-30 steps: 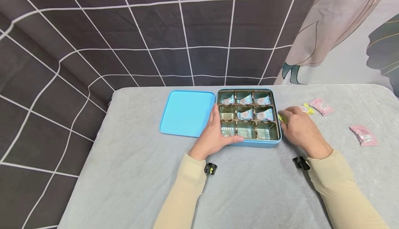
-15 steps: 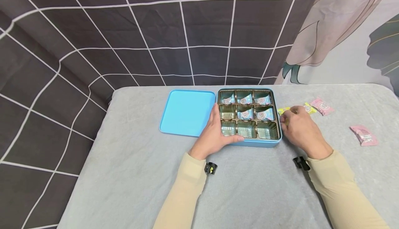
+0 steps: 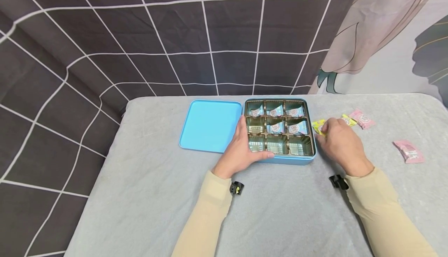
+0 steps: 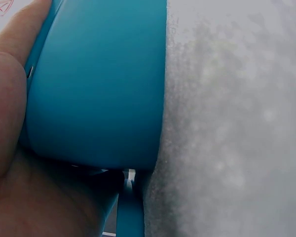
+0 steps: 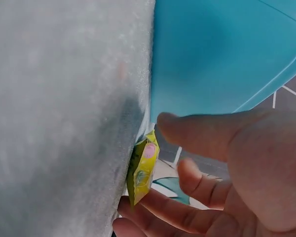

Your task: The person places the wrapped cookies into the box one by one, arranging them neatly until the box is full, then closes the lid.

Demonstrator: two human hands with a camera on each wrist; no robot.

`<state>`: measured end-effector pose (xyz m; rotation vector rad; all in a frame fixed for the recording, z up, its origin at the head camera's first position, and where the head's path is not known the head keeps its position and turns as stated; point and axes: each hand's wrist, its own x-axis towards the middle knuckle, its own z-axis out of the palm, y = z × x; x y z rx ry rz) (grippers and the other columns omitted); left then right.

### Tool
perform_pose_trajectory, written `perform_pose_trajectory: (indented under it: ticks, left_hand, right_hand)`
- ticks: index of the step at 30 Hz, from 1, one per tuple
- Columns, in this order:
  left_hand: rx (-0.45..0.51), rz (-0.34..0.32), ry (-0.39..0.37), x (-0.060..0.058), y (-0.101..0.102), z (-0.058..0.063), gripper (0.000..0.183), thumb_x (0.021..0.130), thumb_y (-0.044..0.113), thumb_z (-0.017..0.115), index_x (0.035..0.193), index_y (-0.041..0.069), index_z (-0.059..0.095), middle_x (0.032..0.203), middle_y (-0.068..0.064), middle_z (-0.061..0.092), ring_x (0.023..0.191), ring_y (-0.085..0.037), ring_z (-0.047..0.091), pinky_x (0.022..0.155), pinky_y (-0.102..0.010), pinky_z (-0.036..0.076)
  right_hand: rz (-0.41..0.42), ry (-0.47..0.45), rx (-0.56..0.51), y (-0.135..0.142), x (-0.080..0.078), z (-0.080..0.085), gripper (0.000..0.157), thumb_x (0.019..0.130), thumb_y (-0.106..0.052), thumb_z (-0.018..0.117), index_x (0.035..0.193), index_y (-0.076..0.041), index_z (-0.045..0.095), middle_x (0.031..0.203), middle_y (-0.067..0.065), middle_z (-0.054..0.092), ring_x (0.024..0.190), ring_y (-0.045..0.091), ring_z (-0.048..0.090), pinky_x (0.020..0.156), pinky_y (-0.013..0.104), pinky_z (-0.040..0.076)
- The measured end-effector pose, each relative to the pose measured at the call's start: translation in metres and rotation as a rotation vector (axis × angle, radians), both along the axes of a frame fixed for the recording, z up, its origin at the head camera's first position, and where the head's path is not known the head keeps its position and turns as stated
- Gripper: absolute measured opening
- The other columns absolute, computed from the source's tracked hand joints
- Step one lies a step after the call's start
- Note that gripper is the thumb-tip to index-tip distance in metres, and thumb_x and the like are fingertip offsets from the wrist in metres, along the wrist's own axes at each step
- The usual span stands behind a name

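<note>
A blue tin box [image 3: 289, 160] with a gold divided tray stands at the table's back. Blue-wrapped candies [image 3: 276, 128] lie in all three back-row compartments and in the middle and right ones of the middle row. My left hand [image 3: 240, 152] holds the tin's front left corner, its thumb along the front rim. Beside the tin's right wall, my right hand [image 3: 341, 144] is at a yellow-wrapped candy [image 5: 144, 170] lying on the cloth. In the right wrist view its fingertips touch the candy's near end; the thumb is apart from it.
Left of the tin lies its blue lid [image 3: 210, 126]. Beyond my right hand lie another yellow candy [image 3: 350, 120] and a pink candy [image 3: 362, 119]; farther right is a second pink candy [image 3: 408, 151]. A dark gridded curtain [image 3: 231, 39] hangs behind the grey-covered table [image 3: 147, 194].
My right hand has shifted slightly right, away from the tin, and more of the yellow candy now shows beside the tin. My left hand and the tin have stayed in place.
</note>
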<state>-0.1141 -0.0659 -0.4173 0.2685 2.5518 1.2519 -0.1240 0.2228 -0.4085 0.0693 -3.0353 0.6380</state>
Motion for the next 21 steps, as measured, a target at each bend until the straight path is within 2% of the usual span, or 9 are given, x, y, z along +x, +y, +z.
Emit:
perform_pose_trajectory:
  ticks: [3,7,14,21]
  left_hand:
    - [0.002,0.003,-0.001,0.0,0.0,0.0,0.136,0.076,0.059,0.082,0.16,0.018,-0.017,0.168,-0.003,-0.014,0.153,-0.022,0.008,0.117,-0.044,0.029]
    - [-0.004,0.007,0.0,0.0,0.0,0.0,0.137,0.075,0.062,0.082,0.16,0.019,-0.017,0.168,-0.003,-0.014,0.153,-0.023,0.009,0.117,-0.044,0.03]
    - [0.004,0.007,-0.004,0.0,0.001,0.001,0.137,0.076,0.059,0.083,0.16,0.018,-0.016,0.168,-0.003,-0.014,0.153,-0.021,0.007,0.118,-0.044,0.027]
    - [0.0,0.003,-0.004,0.0,0.001,0.002,0.137,0.075,0.061,0.082,0.16,0.018,-0.016,0.168,-0.003,-0.013,0.153,-0.022,0.008,0.118,-0.043,0.028]
  right_hand:
    - [-0.019,-0.031,0.003,0.001,-0.002,0.001,0.034,0.088,-0.014,0.071,0.106,0.01,0.056,0.094,0.03,0.058,0.083,0.047,0.059,0.068,0.059,0.045]
    - [-0.003,-0.07,0.023,0.003,-0.005,0.004,0.049,0.088,-0.012,0.071,0.123,0.017,0.052,0.099,0.035,0.061,0.088,0.051,0.06,0.072,0.062,0.046]
    - [0.063,-0.045,0.032,0.008,-0.004,0.005,0.045,0.083,-0.006,0.072,0.116,0.02,0.057,0.097,0.036,0.064,0.089,0.055,0.06,0.078,0.065,0.045]
    - [0.059,-0.078,0.036,0.012,-0.003,0.007,0.044,0.081,-0.004,0.072,0.117,0.017,0.059,0.105,0.039,0.063,0.09,0.057,0.061,0.077,0.065,0.046]
